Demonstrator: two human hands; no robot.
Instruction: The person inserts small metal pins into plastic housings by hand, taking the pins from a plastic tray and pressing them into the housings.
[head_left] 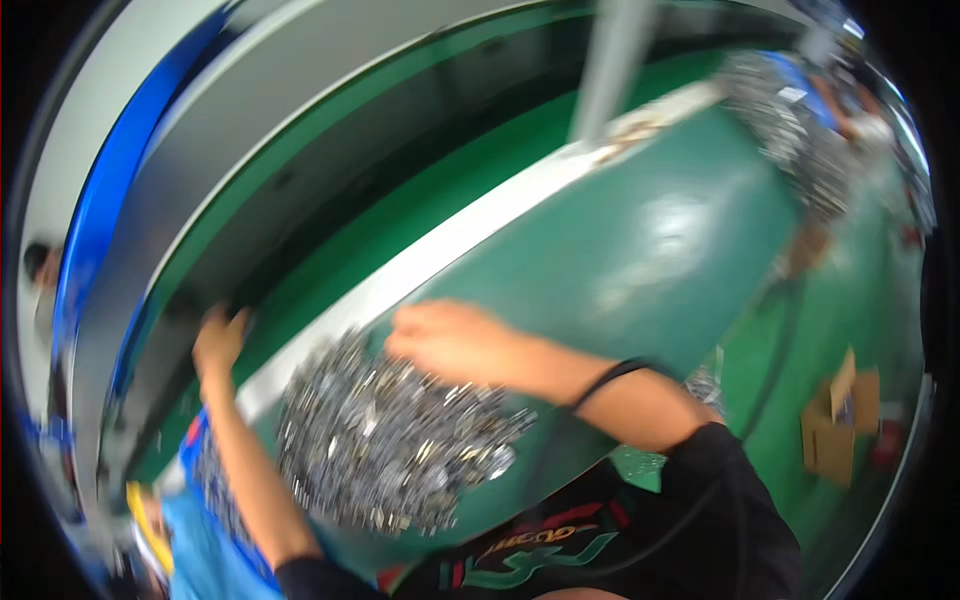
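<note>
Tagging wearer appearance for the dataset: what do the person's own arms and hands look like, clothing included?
Left hand and right hand: bare, no gloves. Left sleeve and right sleeve: black, short, forearms uncovered. Thin black band around the right forearm; none visible on the left. Motion blur hides finer detail.

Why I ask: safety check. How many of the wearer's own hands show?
2: the left hand left of the silvery pile, the right hand at its far edge.
</note>
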